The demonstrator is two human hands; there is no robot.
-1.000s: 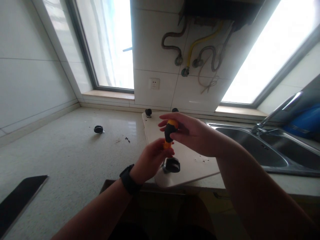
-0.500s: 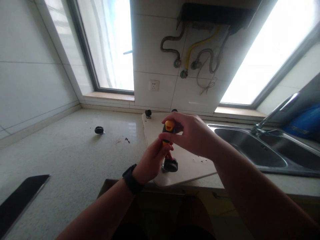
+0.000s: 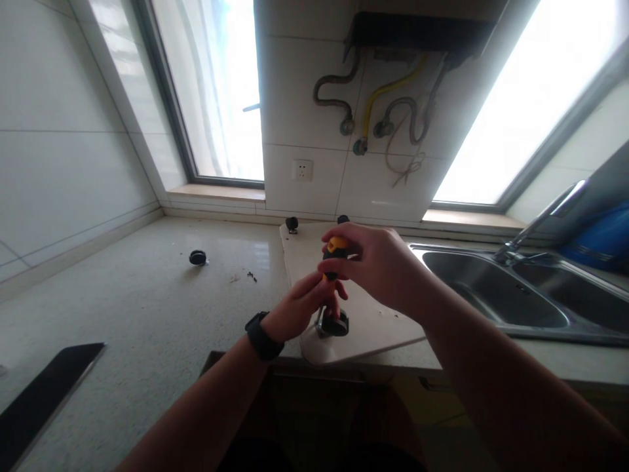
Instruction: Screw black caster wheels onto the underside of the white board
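A yellow-and-black screwdriver (image 3: pixel 336 246) stands nearly upright over the near left corner of a pale board (image 3: pixel 363 337). My right hand (image 3: pixel 376 262) is closed round its handle from above. Lower down, the fingers of my left hand (image 3: pixel 301 305), with a black watch on the wrist, are closed about the neck of the screwdriver. The shaft runs down to the metal plate of a black caster wheel (image 3: pixel 337 324) on the board. My left fingertips are close to this wheel; whether they touch it is hard to tell.
Two more casters, one left (image 3: pixel 291 225) and one partly hidden (image 3: pixel 343 219), stand on the board's far edge. A loose caster (image 3: pixel 198 257) and small dark screws (image 3: pixel 252 276) lie on the counter (image 3: pixel 147 314). A black panel (image 3: pixel 54 387) is at left, a sink (image 3: pixel 491 288) at right.
My left fingers have shifted slightly about the screwdriver's neck, and more of its shaft shows. The right hand has turned a little on the handle.
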